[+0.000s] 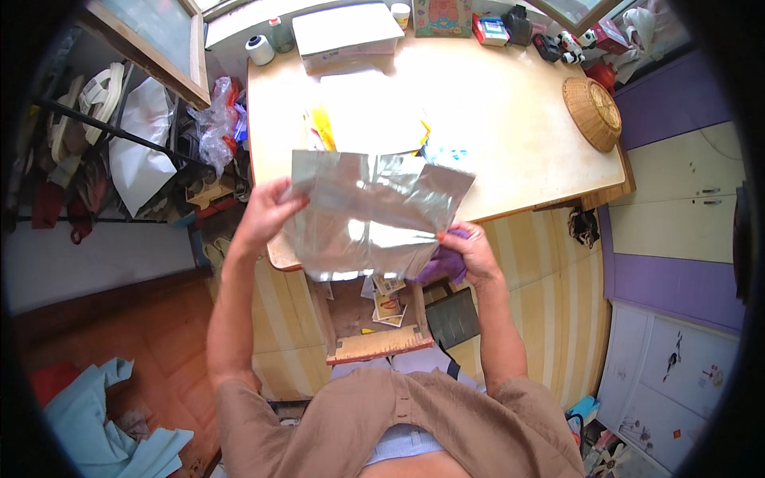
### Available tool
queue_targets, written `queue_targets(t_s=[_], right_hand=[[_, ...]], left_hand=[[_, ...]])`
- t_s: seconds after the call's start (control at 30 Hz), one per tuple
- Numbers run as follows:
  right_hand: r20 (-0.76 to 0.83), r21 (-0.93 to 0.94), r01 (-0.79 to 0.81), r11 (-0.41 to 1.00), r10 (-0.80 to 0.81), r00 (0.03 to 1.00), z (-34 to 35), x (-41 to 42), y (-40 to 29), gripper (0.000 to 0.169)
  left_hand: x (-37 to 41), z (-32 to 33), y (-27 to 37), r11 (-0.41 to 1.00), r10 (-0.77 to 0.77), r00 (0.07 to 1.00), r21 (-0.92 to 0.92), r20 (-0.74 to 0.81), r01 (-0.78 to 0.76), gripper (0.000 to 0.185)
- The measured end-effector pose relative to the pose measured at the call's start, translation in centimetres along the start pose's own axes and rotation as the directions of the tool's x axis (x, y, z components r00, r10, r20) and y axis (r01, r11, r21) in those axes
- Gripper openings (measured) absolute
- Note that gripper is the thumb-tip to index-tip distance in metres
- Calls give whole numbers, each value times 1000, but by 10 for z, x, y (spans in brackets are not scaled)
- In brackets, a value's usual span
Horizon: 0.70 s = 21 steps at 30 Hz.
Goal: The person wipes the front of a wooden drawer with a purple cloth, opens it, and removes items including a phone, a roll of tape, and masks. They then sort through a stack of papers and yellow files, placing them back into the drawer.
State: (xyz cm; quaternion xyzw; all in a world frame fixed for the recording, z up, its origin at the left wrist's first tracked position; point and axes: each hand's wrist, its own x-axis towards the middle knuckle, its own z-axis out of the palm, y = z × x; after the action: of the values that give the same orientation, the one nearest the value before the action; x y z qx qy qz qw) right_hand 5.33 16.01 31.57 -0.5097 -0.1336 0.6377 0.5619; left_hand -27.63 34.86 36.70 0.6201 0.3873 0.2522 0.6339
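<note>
Stretched between both hands is a shiny, creased, clear plastic sheet or bag (382, 209); which of the two I cannot tell. My left hand (269, 212) pinches its left edge. My right hand (472, 248) grips its lower right side and also has a purple cloth (443, 266) at the fingers. The plastic hangs above the front of the pale tabletop (514, 119) and over a pulled-out wooden drawer (379, 346). Printed cards or papers (389, 308) lie in the drawer, partly hidden by the plastic. White sheets (373, 113) on the tabletop are washed out by glare.
At the table's back stand a white-topped box (349, 33), a thread cone (260, 50) and a glass bottle (281, 36). A wicker basket (591, 113) sits at the right edge. Left is a shoe rack (107, 128) beneath an open window sash (155, 45). A dark stool (452, 318) stands below.
</note>
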Motion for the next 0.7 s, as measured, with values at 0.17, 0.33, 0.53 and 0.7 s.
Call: queue_targets(t_s=[0.17, 0.33, 0.53, 0.7], right_hand=[[-123, -184, 491, 852, -515, 848, 38, 26, -74, 5], [365, -682, 705, -197, -926, 94, 80, 45, -101, 23], [662, -624, 687, -372, -718, 213, 82, 118, -34, 19], [729, -652, 630, -422, -578, 367, 65, 161, 14, 9]], left_hand=[[126, -22, 52, 960, 224, 974, 179, -26, -216, 28], [206, -32, 92, 866, 437, 891, 328, -125, -378, 26], [212, -86, 18, 637, 550, 716, 770, -429, -28, 26], [169, -50, 12, 645, 663, 575, 755, -480, -114, 22]])
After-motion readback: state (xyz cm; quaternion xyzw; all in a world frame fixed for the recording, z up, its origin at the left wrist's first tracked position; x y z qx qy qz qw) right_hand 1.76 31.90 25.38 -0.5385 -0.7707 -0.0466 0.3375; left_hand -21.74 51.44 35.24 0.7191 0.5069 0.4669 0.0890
